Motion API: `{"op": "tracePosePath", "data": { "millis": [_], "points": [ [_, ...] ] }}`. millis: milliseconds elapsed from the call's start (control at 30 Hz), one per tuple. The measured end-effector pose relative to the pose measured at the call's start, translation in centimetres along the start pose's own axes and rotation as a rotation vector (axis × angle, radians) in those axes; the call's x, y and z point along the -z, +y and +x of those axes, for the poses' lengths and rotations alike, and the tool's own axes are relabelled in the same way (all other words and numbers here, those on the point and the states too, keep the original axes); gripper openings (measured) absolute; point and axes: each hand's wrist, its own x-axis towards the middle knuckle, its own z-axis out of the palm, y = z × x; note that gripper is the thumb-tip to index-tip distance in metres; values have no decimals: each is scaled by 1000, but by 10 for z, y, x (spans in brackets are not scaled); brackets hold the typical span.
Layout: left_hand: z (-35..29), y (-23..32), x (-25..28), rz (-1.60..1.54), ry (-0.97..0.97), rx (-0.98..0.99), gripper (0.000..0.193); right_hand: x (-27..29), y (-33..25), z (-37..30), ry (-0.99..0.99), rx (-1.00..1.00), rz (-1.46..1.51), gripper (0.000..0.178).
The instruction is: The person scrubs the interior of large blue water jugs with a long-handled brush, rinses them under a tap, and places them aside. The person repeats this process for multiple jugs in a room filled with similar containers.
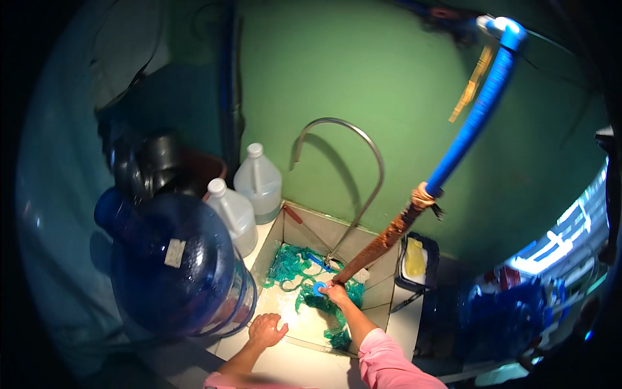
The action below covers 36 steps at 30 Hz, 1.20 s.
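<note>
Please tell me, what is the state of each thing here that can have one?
Left hand, open, seemingly empty.
Right hand, fingers closed on a blue ring.
Front white jug, upright, capped.
Rear white jug, upright, capped, partly filled.
Large blue bottle, upright; mouth unclear.
Curved metal pipe, no flow visible.
Green strips, tangled in the basin.
Black container, open, yellow item inside.

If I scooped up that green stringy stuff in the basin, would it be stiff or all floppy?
Probably floppy: the green strands lie in loose curls and heaps. They'd likely tangle and lift as a clump, since many loops cross each other. They may be slippery too, because the basin floor looks shiny, perhaps wet.
</note>
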Motion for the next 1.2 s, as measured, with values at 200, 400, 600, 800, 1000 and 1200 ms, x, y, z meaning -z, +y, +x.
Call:
{"op": "tracePosePath", "data": {
  "millis": [200, 400, 600, 800, 1000, 1200],
  "points": [
    [1, -5, -4, -35, -81, 72, 35, 16, 39, 22, 117, -353, 289, 65],
    [9, -10, -10, -26, 65, -62, 26, 35, 34, 17, 74, 3, 373, 40],
    [10, -4, -5, -17, 45, -31, 27, 23, 54, 20, -367, 46, -210, 19],
    [12, -4, -11, 10, 66, 3, 31, -7, 148, 22, -325, -219, -456, 16],
    [12, -9, -15, -2, 50, 1, 37, -50, 259, -9, -978, 91, -653, 25],
    [15, -9, -13, -7, 13, 4, 38, -37, 251, -25, -389, -501, -681, 41]
  ]
}}
